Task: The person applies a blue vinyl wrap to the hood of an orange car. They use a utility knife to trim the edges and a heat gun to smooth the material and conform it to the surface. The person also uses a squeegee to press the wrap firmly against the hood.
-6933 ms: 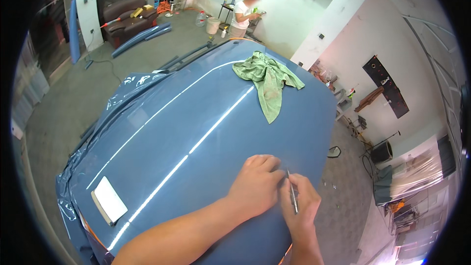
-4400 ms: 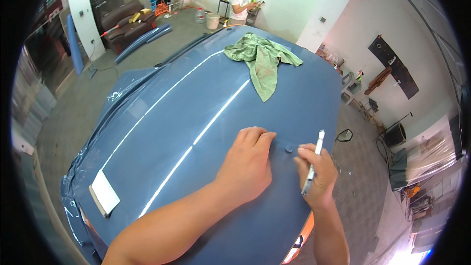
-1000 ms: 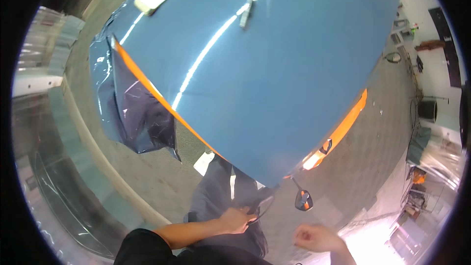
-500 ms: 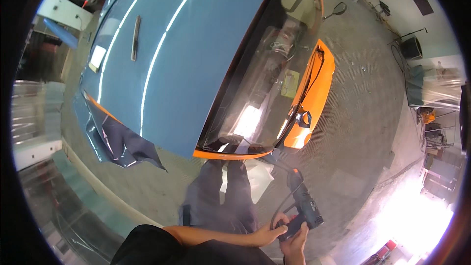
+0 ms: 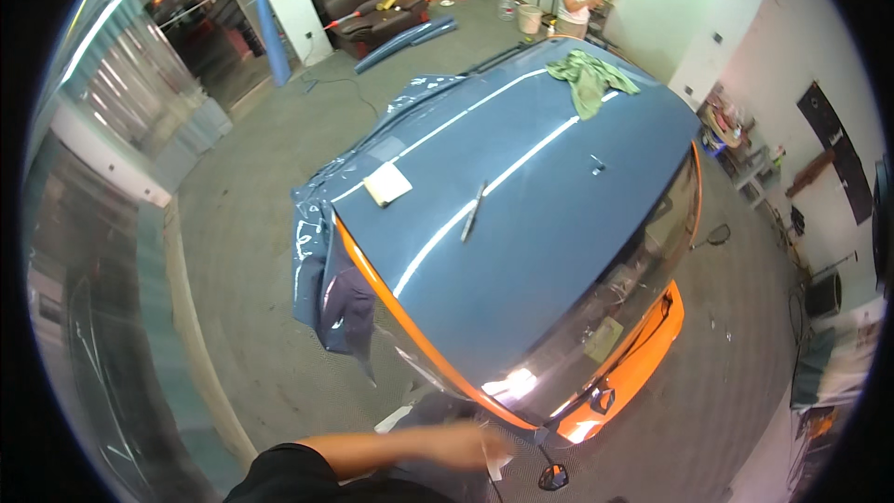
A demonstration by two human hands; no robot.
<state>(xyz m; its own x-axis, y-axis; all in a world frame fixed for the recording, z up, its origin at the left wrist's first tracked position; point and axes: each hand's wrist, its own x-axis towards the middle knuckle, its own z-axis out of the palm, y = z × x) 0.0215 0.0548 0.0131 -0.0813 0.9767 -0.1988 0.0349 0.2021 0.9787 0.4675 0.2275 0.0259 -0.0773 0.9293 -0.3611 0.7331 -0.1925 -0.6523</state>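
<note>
My left hand (image 5: 470, 447) reaches across the bottom of the view, blurred by motion, beside the car's orange edge and over dark fabric; whether it holds anything cannot be made out. My right hand is out of sight. Before me is a car covered on top in glossy blue film (image 5: 526, 214), with loose film (image 5: 340, 303) hanging at the left. A white pad (image 5: 387, 183), a long thin tool (image 5: 473, 212), a small object (image 5: 597, 166) and a green cloth (image 5: 591, 79) lie on it. The windscreen (image 5: 596, 307) faces right, above an orange panel (image 5: 629, 363).
A co-worker (image 5: 575, 5) stands at the back near a bucket (image 5: 529, 19). A brown sofa (image 5: 363, 19), blue rolls (image 5: 391, 47) and a cable lie to the back left. A side mirror (image 5: 553, 475) juts low by the car, and a stool (image 5: 750, 186) stands right.
The view has swung up to show the whole car and room. My hands, on a dark heat gun half a second ago, have separated or left view; the gun is no longer seen.
</note>
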